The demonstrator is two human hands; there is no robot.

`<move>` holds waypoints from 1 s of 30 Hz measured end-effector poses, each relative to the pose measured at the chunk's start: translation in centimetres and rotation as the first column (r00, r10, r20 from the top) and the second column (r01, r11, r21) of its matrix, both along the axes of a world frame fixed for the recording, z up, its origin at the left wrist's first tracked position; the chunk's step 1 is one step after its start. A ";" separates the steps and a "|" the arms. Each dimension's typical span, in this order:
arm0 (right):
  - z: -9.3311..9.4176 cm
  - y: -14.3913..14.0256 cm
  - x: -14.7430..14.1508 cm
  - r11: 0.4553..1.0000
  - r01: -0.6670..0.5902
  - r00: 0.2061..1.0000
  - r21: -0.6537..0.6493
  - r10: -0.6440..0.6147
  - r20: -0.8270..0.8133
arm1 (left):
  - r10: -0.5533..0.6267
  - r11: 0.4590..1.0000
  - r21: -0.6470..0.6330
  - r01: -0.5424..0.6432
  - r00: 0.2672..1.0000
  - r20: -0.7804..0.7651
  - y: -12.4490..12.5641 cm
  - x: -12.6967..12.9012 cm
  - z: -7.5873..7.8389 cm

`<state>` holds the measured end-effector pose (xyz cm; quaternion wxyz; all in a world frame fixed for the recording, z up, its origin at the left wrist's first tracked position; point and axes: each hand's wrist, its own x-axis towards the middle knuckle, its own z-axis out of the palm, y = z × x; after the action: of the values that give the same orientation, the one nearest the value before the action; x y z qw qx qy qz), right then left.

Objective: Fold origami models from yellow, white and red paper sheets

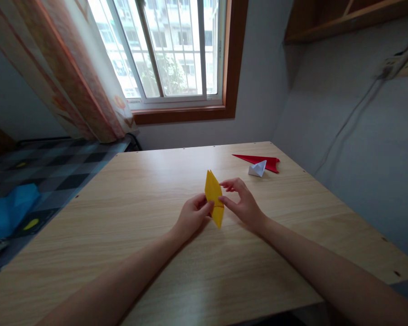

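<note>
A yellow folded paper (213, 192), shaped like a long diamond, stands upright just above the wooden table (129, 213). My left hand (192, 216) pinches its left side near the middle. My right hand (243, 203) pinches the right side, with the upper fingers spread above the fold. Both hands hold the paper between them at the table's centre.
A red folded paper (258, 160) and a small white folded paper (257, 169) lie at the far right of the table. A bed with a checked cover (47, 172) and blue cloth (7, 213) is at the left. A window and curtain are behind.
</note>
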<state>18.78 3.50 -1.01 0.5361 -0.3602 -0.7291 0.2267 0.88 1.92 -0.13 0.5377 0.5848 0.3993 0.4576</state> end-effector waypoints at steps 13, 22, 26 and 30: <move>-0.3 0.3 0.4 0.999 0.011 0.999 -0.041 -0.010 0.037 | -0.057 0.996 -0.069 0.062 0.996 0.065 -0.1 0.1 0.0; -0.1 0.1 0.1 0.996 -0.048 0.999 -0.077 0.049 0.003 | -0.078 0.995 -0.060 0.080 0.996 0.045 0.1 -0.1 -0.3; -0.8 0.4 0.1 0.977 -0.100 0.992 -0.188 0.085 -0.089 | -0.084 0.995 -0.047 0.086 0.995 0.051 0.1 -0.1 -0.4; -1.4 0.8 0.3 0.949 -0.149 0.984 -0.279 0.114 -0.140 | -0.070 0.997 -0.031 0.070 0.997 0.020 0.0 0.0 -0.1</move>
<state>19.04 4.28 -2.45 0.5053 -0.3704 -0.6763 0.3874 0.85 1.92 -0.26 0.5665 0.5854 0.3806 0.4377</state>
